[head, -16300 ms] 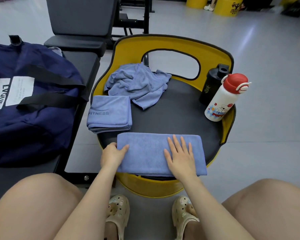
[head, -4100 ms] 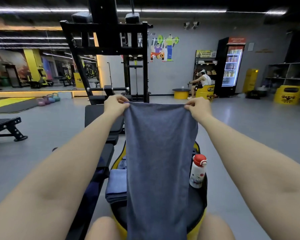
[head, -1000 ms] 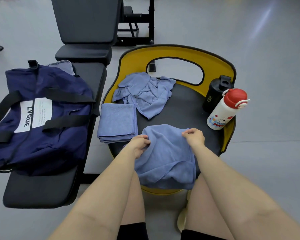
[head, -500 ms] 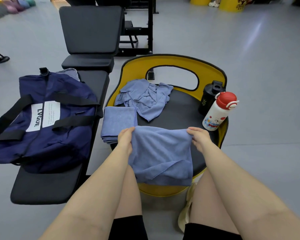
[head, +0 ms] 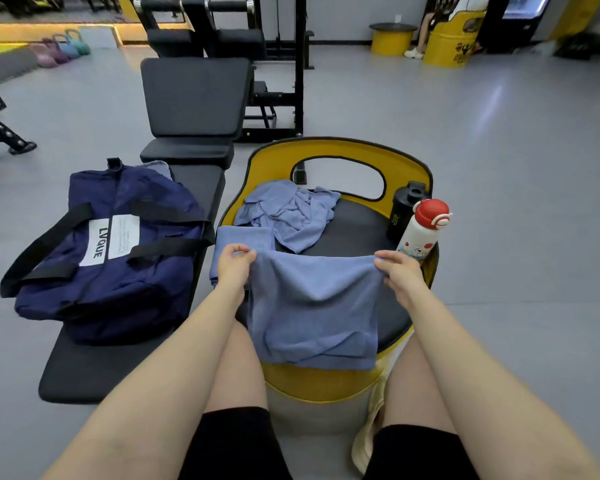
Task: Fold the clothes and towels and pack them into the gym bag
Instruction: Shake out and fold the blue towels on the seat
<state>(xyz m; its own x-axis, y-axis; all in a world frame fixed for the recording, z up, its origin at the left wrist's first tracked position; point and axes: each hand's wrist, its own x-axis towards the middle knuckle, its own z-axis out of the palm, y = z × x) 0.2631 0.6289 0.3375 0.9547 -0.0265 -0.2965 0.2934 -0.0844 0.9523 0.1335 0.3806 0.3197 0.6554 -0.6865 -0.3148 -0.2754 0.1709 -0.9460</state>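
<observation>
Both hands (head: 317, 271) pinching blue towel (head: 314, 313) corners — over yellow seat (head: 329, 382)

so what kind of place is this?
Almost certainly a gym floor: a padded weight bench in front of a black machine frame, and kettlebells lined up by the far wall. A gym bag sits on another bench.

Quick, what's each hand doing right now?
Left hand: pinches one top corner of the blue microfibre towel.
Right hand: grips the towel's other top corner.
</observation>
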